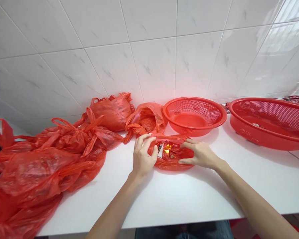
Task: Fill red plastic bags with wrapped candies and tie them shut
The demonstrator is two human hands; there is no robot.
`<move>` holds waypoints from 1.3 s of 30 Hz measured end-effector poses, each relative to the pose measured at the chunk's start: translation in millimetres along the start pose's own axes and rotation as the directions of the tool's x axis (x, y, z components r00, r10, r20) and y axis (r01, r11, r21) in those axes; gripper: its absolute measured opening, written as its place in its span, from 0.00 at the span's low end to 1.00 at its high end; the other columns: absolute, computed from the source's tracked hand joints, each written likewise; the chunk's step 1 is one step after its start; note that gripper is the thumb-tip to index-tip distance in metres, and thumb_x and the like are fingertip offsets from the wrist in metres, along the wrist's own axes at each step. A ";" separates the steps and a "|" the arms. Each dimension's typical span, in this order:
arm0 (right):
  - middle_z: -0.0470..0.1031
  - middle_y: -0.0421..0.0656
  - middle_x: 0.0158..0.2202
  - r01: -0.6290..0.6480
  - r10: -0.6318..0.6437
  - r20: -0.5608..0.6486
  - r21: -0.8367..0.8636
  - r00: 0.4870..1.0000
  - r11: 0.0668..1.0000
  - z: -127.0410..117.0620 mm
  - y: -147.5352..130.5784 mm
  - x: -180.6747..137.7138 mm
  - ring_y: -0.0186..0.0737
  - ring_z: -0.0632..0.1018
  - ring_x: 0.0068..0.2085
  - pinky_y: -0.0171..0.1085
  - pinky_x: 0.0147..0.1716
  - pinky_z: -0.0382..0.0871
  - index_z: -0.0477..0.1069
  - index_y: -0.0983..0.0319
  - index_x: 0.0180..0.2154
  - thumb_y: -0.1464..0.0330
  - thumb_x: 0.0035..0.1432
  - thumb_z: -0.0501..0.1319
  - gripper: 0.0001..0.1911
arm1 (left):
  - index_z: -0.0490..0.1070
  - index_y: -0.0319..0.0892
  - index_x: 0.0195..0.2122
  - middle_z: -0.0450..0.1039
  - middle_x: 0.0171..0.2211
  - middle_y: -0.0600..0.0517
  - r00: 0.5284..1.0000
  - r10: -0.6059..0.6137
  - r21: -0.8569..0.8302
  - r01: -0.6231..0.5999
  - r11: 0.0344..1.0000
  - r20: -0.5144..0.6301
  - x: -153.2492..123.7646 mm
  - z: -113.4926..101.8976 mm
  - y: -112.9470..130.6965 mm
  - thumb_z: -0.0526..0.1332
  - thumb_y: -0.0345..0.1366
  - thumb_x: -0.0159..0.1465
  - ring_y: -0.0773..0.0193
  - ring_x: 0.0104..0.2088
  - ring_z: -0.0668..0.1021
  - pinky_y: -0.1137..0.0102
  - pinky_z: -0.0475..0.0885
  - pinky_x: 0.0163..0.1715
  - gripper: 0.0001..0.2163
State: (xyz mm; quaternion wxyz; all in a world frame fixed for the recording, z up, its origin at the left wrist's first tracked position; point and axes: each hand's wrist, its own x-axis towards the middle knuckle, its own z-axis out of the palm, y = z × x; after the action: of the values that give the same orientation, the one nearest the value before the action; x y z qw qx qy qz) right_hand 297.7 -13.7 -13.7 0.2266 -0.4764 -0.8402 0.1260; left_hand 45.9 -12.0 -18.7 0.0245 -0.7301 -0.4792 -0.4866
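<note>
A red plastic bag (174,166) lies on the table in front of me with its mouth spread open. Inside it are small packets, among them a shiny gold and red packet (166,151) and a white piece beside it. My left hand (145,156) grips the left rim of the bag, fingers curved over the film and thumb toward the opening. On the opposite side, my right hand (200,153) holds the right rim between thumb and fingers. Film and fingers hide part of the contents.
Several tied red plastic bags (40,169) are heaped on the left. Behind my hands sits another open red bag (149,116). A red basket (194,129) and a larger one (269,137) stand to the right on the white table (179,202), before a tiled wall (151,63).
</note>
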 end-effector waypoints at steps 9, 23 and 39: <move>0.73 0.43 0.27 0.064 -0.024 -0.222 0.174 0.975 0.983 3.5 7.8 3.5 0.37 0.70 0.25 0.36 0.27 0.62 0.74 0.60 0.31 0.66 0.64 0.56 0.11 | 0.71 0.42 0.53 0.73 0.43 0.46 0.953 -0.297 -0.043 0.300 0.953 0.061 4.3 -1.5 -14.4 0.62 0.33 0.59 0.55 0.42 0.78 0.60 0.76 0.44 0.19; 0.62 0.34 0.19 0.383 0.439 -0.683 0.709 0.584 0.592 -75.1 -14.2 33.3 0.30 0.63 0.21 0.32 0.20 0.58 0.68 0.60 0.19 0.59 0.50 0.72 0.19 | 0.76 0.43 0.35 0.76 0.45 0.50 0.956 -0.094 -0.569 -0.084 0.818 -0.277 103.7 -73.2 40.7 0.68 0.33 0.57 0.64 0.38 0.82 0.66 0.80 0.42 0.05; 0.74 0.37 0.24 0.373 0.226 -0.674 0.621 0.704 0.689 -110.3 -75.1 41.4 0.32 0.72 0.24 0.32 0.24 0.67 0.76 0.60 0.26 0.66 0.57 0.66 0.09 | 0.78 0.43 0.36 0.76 0.43 0.48 0.959 0.226 -0.574 -0.282 0.769 -0.168 113.7 -76.1 102.5 0.63 0.25 0.61 0.60 0.47 0.79 0.66 0.77 0.47 0.07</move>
State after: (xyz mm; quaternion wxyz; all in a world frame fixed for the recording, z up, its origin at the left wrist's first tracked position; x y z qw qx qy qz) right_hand 278.8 -17.2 124.8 0.7029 -0.3205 -0.5868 0.2425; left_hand 75.4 -28.7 148.9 -0.1173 -0.7366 -0.1986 -0.6358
